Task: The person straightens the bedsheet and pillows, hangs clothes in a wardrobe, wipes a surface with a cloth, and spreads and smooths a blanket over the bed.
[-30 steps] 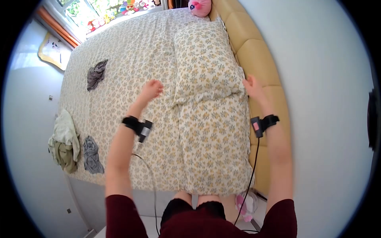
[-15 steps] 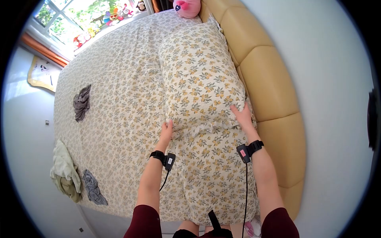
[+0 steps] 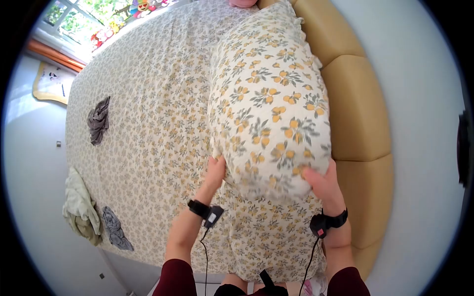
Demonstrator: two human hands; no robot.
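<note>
A large pillow (image 3: 269, 106) in a white case with yellow fruit and grey leaves has its near end raised off the bed. My left hand (image 3: 216, 171) grips its near left corner, fingers mostly hidden under the fabric. On the opposite side my right hand (image 3: 323, 181) clasps the near right corner, thumb on top and the other fingers out of sight. The near ruffled edge is smeared by motion. Beneath and around it spreads a matching flowered bed sheet (image 3: 158, 138). Both wrists wear black straps with small wired boxes.
A tan padded headboard (image 3: 363, 108) runs along the right. Dark crumpled cloth (image 3: 99, 121), a grey cloth (image 3: 116, 229) and pale green clothing (image 3: 80, 207) lie toward the left edge. Soft toys (image 3: 140, 7) line the windowsill, and a pink plush (image 3: 242, 3) sits at the far end.
The pillow's near end has risen and come toward me, with both hands holding its corners. My right hand has moved nearer and to the right. The view has shifted slightly.
</note>
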